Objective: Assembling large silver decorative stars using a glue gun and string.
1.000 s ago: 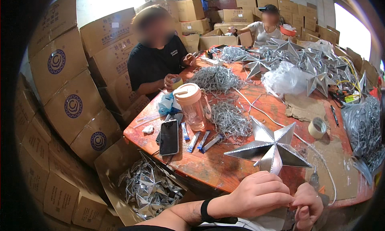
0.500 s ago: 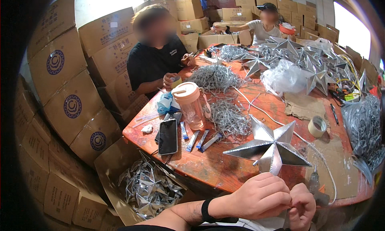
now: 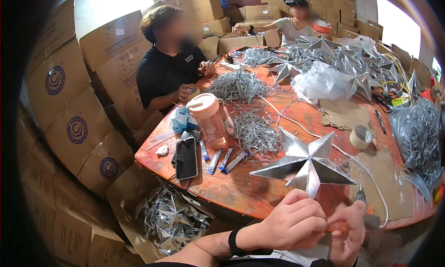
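Note:
A silver five-pointed star (image 3: 308, 164) with folded, raised faces lies on the red table, its lower point reaching my left hand (image 3: 293, 223). The fingers of that hand are curled closed just below this point; whatever they pinch is hidden. A thin silvery stub (image 3: 288, 183) shows by the star's lower edge. My right hand (image 3: 346, 230) is beside the left, thumb and fingers bent and partly smeared by motion. An orange-red patch shows between them; I cannot make out what it is. Just beyond the right fingers is a grey tool with a narrow tip (image 3: 361, 195).
A pink-lidded bottle (image 3: 208, 121), a phone (image 3: 186, 158), small sachets (image 3: 214, 161) and silver tinsel (image 3: 255, 130) lie to the left. Tape (image 3: 360, 137) and a white cord (image 3: 301, 124) lie right. A carton (image 3: 132, 193) of silver stars stands below the table. Two people sit across.
My right hand has moved apart from the left, its fingers spreading a little. The left hand stays by the star's lower point. The whole view has shifted slightly.

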`<state>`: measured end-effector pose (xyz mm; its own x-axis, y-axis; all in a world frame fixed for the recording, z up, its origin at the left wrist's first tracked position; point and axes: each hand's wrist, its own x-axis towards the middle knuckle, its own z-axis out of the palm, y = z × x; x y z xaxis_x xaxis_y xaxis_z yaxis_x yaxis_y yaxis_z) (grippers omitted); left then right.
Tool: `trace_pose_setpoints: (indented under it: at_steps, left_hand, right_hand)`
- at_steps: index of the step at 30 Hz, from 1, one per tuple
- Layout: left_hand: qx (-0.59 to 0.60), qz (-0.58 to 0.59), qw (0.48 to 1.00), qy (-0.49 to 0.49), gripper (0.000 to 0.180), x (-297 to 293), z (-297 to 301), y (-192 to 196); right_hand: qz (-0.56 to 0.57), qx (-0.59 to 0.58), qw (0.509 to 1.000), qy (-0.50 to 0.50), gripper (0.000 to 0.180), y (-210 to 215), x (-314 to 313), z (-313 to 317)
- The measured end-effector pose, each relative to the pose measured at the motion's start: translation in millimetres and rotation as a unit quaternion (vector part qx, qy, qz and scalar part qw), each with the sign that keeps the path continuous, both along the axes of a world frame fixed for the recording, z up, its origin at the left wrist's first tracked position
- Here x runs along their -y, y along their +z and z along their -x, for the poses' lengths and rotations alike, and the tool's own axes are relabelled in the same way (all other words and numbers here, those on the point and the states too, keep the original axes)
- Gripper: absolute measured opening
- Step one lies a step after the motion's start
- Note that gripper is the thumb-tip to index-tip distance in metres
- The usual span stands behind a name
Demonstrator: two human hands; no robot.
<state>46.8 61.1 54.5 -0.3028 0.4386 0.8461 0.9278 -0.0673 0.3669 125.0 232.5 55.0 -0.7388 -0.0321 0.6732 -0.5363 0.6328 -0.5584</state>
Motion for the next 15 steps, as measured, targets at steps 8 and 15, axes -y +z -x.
trace_pose_setpoints:
  at_steps: [8,15]
  left_hand:
    - [0.046,0.008,0.999,0.014,0.015,3.8,0.4,-4.3]
    - [0.08,0.003,0.996,0.035,0.017,7.0,3.2,-4.7]
  right_hand:
    - [-0.006,-0.003,0.998,0.061,0.028,1.4,-5.4,-3.5]
    - [-0.037,-0.02,0.997,0.064,0.027,-1.7,-3.4,1.4]
